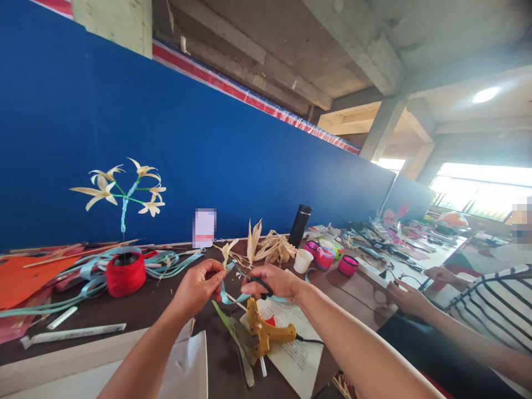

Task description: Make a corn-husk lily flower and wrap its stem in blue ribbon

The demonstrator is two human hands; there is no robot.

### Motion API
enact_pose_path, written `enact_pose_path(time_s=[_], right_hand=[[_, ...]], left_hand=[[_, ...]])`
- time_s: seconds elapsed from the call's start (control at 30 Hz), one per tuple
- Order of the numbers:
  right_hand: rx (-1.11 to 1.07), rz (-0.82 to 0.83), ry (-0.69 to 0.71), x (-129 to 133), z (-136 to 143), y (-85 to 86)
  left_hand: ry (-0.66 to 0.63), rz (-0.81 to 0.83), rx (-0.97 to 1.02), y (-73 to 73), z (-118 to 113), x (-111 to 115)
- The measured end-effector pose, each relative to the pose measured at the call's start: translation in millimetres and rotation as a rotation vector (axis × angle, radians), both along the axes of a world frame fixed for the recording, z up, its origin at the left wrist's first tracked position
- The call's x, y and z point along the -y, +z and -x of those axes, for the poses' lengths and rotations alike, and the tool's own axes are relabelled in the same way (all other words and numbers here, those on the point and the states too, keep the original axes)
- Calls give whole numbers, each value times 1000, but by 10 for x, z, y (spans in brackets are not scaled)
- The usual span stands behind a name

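My left hand (203,281) pinches a small pale husk flower (226,252) by its base, petals pointing up. In my right hand (272,280) is a pair of scissors (260,284) with dark handles, its blades reaching toward the flower's base. A light blue ribbon (226,295) hangs below the flower, between the hands. Under my right hand a yellow hot glue gun (264,328) lies on a printed sheet (305,346). Dried corn husks (274,248) are heaped just behind the hands.
A finished stem of husk flowers (123,208) stands at left in a red spool (126,275). A white cup (303,261), colored tape rolls (348,265) and a black bottle (300,224) stand behind my right hand. At right, a co-worker's hands (405,293) work at the same table. An open white box (183,360) is in front.
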State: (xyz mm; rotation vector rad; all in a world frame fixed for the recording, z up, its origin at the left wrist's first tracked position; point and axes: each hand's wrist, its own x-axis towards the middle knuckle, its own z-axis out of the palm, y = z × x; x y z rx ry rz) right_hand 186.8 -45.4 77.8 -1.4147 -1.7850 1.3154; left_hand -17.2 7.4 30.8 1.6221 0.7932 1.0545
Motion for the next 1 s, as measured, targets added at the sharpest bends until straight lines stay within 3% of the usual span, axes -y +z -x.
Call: enact_pose_path(time_s=[0.77,1.0], right_hand=[[19,-121,-25,-5,-20,-97],[-94,-14,44,-6,-31,-151]], left_hand=[[10,-5,-14,-25,-23,-9],[53,-1,-12,-40,-2,-36]])
